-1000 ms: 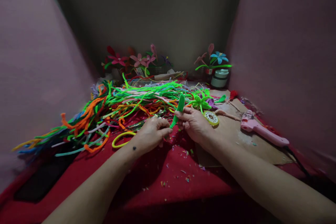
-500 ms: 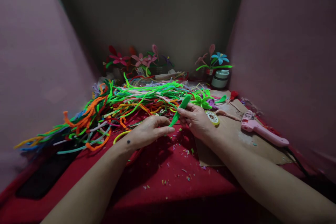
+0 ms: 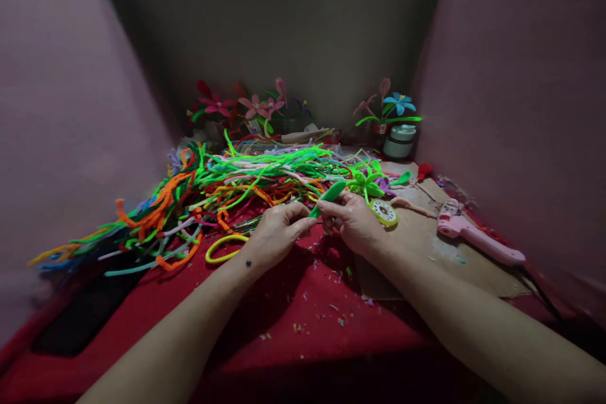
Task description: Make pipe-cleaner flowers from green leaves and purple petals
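1. Landmark: green flower (image 3: 365,184). All places below refer to it; sides are the wearer's own.
2. Workpiece: green leaf-shaped piece (image 3: 332,192), located just left of the flower and slightly nearer the wearer.
3. Right hand (image 3: 358,222): on the near side of the flower. Thumb and fingers pinch the piece.
4. Left hand (image 3: 276,235): left of the flower and nearer the wearer. Thumb and fingers gather at the piece's lower end; whether they grip that end cannot be told.
5. Change of angle: one second ago the piece stood nearly upright. It now slants, broad end toward the flower.
6. Change of posture: half a second ago the left thumb was extended. It is now drawn in, and more of the yellow loop (image 3: 218,261) shows.
7. Meaning (judgement): the tilt presents the lower end to the left hand, so handling of that end appears in progress.
8. Unchanged: pink glue gun (image 3: 480,238), well right of the flower, untouched.
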`<state>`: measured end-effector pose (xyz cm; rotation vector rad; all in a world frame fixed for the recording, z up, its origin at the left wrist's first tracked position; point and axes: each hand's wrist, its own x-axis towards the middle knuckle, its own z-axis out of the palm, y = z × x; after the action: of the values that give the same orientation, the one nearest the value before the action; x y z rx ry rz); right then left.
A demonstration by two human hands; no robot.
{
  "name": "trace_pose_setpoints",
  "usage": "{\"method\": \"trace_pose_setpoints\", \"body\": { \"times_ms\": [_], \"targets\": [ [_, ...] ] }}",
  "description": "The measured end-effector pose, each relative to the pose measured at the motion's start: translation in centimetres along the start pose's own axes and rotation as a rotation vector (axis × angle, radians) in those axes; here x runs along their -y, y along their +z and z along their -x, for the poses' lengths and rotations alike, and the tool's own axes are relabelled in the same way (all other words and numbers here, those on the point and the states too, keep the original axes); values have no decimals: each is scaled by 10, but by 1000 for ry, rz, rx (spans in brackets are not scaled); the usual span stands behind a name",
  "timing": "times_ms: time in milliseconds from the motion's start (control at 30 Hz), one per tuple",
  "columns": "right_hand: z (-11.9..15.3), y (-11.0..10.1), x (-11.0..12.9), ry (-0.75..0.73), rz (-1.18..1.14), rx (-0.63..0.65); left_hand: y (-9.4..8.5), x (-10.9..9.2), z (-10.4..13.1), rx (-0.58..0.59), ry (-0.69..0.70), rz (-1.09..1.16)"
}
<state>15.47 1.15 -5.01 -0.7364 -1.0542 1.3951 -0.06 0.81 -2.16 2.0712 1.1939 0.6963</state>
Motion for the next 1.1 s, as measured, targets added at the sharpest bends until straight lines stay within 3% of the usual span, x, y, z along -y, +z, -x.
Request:
{"method": "trace_pose_setpoints", "body": {
  "times_ms": [333, 667, 833, 1100],
  "targets": [
    [-3, -4, 2, 34, -34, -22, -9, -11, 3, 72, -143, 198],
    [-3, -4, 1, 12, -6, -35, -9, -14, 4, 72, -138, 191],
    [0, 1, 3, -8, 55, 12, -7, -13, 2, 56, -179, 234],
    [0, 0, -1, -3, 95, -12, -10, -13, 5, 102, -242, 336]
  ]
}}
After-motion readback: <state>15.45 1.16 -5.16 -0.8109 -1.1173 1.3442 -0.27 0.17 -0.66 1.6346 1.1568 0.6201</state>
